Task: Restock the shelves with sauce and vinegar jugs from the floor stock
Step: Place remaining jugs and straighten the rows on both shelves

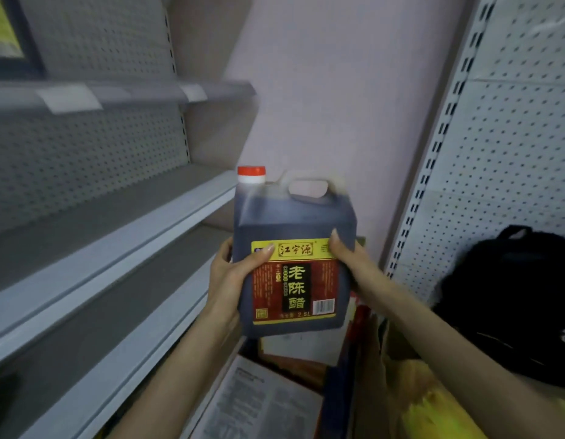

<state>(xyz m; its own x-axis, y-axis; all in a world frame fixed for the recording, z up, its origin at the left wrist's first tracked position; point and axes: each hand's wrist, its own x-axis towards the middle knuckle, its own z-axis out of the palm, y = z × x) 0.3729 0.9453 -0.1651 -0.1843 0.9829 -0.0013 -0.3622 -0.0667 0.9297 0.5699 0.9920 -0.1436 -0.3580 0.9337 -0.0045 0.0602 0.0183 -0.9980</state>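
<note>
Both hands, left hand (235,274) & right hand (346,261), clamp the vinegar jug (294,258) by its sides w/ the grip low, prob. to steady the weight upright before sliding it onto a shelf (123,217).

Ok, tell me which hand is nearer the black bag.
Right. The right hand grips the side of the jug facing the bag; the left hand grips the opposite side, farther away.
</note>
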